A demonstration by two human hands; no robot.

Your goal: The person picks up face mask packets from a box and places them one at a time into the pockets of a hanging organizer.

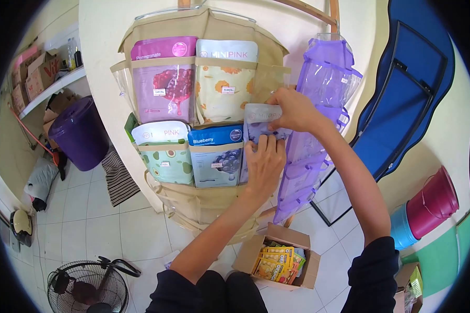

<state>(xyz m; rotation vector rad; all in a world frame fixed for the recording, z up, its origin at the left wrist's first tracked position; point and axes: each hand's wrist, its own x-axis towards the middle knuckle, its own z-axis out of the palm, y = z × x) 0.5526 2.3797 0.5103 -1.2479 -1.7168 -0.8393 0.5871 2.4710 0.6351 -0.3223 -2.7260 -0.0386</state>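
A beige hanging organizer (206,25) with clear pockets hangs in front of me. At the right end of its middle row is a pale lavender MINIPINK face mask packet (255,112). My right hand (296,110) pinches that packet by its upper right part. Lower down, my left hand (266,161) has its fingers curled at the pocket's front edge, over the packet's lower part. Left of it are a blue Blueberry packet (214,159) and a green avocado packet (166,163). Above sit a Pomegranate packet (162,86) and a yellow flowered packet (225,86).
A purple hanging organizer (318,104) is just right of my hands. Below stands an open cardboard box (303,237) with several colourful packets. A fan (86,289), a purple bin (78,133), red and blue buckets (431,201) and a blue board (373,73) surround the workspace.
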